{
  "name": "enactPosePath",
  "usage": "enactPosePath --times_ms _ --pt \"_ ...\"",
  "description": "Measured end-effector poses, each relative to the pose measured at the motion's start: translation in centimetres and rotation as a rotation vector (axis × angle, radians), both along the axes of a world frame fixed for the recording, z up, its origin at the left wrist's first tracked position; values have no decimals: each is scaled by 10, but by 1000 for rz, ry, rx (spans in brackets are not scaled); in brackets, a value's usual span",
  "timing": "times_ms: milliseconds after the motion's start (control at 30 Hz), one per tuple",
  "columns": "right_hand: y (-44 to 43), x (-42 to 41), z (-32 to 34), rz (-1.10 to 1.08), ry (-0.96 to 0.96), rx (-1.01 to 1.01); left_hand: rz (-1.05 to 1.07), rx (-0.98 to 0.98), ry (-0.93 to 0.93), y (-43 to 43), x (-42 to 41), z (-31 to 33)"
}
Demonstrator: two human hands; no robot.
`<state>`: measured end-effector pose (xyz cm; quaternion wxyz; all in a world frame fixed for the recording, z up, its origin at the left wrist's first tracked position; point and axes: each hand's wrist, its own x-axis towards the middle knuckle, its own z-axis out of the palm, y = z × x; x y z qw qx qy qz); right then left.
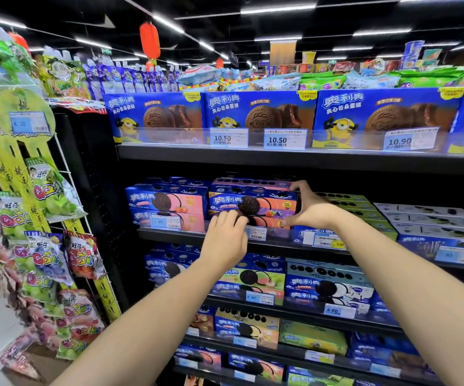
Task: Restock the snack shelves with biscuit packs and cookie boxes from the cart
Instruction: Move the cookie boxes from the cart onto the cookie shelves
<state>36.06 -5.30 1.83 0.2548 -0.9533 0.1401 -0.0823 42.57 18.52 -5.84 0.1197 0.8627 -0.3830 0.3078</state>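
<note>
Blue-and-pink cookie box (253, 203) sits at centre frame on the second shelf (169, 236) from the top, stacked on a matching box (268, 222) behind a clear rail (278, 232).

Right hand (311, 210) spans the right end of the cookie box: forefinger hooked over the upper right corner, thumb stretched along the lower right. Its grip is clamped on that end.

Left hand (225, 235) lies against the lower left front of the stack, fingers bent, knuckles toward the camera. Whether its grip holds the box or merely presses on it cannot be told. Both forearms rise from the bottom of the frame.

Adjacent stock: blue-and-peach boxes (166, 203) just left of the stack, green-topped boxes (348, 204) just right of it, partly hidden by the right hand. Large blue boxes (258, 112) fill the top shelf, fronted by price tags (284, 139) reading 10.50, 10.50 and 10.90. Further cookie boxes occupy the lower shelves.

Left of frame: gummy bags (49, 257) hang on a wire rack. A red lantern (150, 40) hangs at upper centre.
</note>
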Motion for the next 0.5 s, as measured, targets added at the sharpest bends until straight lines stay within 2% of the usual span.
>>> enactPosePath --times_ms 200,367,500 --pt "-1 -5 5 84 35 -28 -41 -45 -19 1 -1 0" --pt "-1 -9 10 126 89 -30 -114 -38 -119 8 -2 -4" --pt "6 -6 9 114 82 -32 -93 -49 -103 12 -1 -3"
